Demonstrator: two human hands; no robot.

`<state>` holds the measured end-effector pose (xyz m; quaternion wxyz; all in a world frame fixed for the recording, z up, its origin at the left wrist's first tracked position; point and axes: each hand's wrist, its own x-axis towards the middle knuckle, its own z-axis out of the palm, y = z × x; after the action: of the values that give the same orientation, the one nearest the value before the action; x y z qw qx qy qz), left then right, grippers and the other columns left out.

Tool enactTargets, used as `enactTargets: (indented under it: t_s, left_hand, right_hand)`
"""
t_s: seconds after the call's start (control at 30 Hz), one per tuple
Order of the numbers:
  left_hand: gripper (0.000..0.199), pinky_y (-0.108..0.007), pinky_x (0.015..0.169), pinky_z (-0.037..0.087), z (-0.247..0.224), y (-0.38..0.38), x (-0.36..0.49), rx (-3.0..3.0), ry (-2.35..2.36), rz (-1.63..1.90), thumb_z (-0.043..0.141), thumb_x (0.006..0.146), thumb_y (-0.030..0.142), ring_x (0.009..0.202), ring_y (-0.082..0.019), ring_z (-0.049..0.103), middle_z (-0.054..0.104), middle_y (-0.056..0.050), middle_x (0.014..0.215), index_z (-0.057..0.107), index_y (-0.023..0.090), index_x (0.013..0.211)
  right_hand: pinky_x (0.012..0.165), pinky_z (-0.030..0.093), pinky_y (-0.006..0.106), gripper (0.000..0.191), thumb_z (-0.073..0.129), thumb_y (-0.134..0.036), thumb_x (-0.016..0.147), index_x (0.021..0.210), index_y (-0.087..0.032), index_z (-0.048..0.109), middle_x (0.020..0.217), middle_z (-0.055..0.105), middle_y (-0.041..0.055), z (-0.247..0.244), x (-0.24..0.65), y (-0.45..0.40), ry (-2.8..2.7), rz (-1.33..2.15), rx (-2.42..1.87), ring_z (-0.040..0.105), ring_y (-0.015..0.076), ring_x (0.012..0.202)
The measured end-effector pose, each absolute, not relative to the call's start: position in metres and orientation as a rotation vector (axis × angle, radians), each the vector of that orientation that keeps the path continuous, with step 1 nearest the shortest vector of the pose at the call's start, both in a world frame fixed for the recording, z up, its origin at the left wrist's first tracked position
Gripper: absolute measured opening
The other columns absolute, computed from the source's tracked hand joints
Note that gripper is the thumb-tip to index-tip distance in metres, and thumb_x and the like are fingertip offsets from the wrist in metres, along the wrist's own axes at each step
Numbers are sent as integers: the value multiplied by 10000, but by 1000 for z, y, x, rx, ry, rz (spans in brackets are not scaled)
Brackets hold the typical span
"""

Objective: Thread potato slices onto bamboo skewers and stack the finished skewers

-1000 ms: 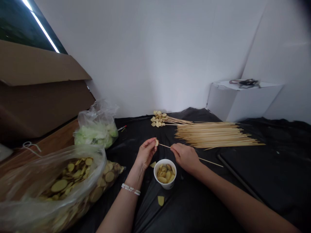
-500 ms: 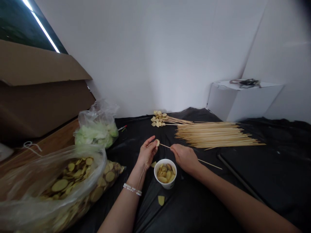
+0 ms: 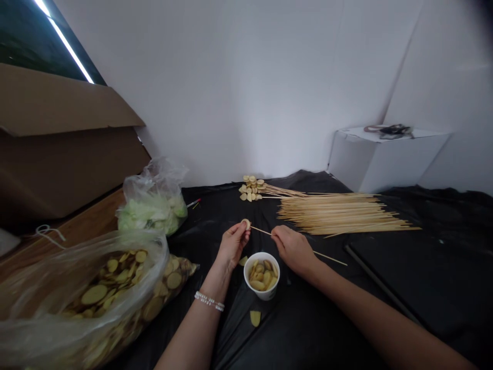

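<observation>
My left hand (image 3: pixel 233 244) pinches a pale yellow potato slice (image 3: pixel 245 224) between thumb and fingertips. My right hand (image 3: pixel 293 249) grips a thin bamboo skewer (image 3: pixel 327 245) partway along, and its tip meets the slice. Just below and between my hands stands a white paper cup (image 3: pixel 262 264) holding several potato slices. Loose potato slices (image 3: pixel 243 261) lie on the black plastic sheet (image 3: pixel 308 308) beside the cup and nearer me (image 3: pixel 254 318). A beaded bracelet (image 3: pixel 209 301) circles my left wrist.
A large clear bag of potato slices (image 3: pixel 111 288) lies at the near left, with a bag of pale green leaves (image 3: pixel 152 210) behind it. Further back are loaded skewers (image 3: pixel 250 189), a bundle of bare skewers (image 3: pixel 339 215), and a cardboard box (image 3: pixel 65 144).
My right hand has moved slightly left, carrying the skewer toward the slice. The skewer's far end has shifted left with it. My left hand has barely moved.
</observation>
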<state>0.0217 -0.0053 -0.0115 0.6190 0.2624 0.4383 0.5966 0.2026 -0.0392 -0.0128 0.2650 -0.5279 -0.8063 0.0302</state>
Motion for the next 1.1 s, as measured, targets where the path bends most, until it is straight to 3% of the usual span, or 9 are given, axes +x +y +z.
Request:
enactTargets:
  t_s: [1.1]
  left_hand:
    - [313,-118,470,431,-22,-6,30,701,1066,1347,852,513,289,499,-28,517,639,-31,626,712,87,707]
  right_hand:
    - [602,301,268,242,319,-238,966,925,-190,553,888,650,44,-9,198,-45,-2303,31,-1623,604,149,785]
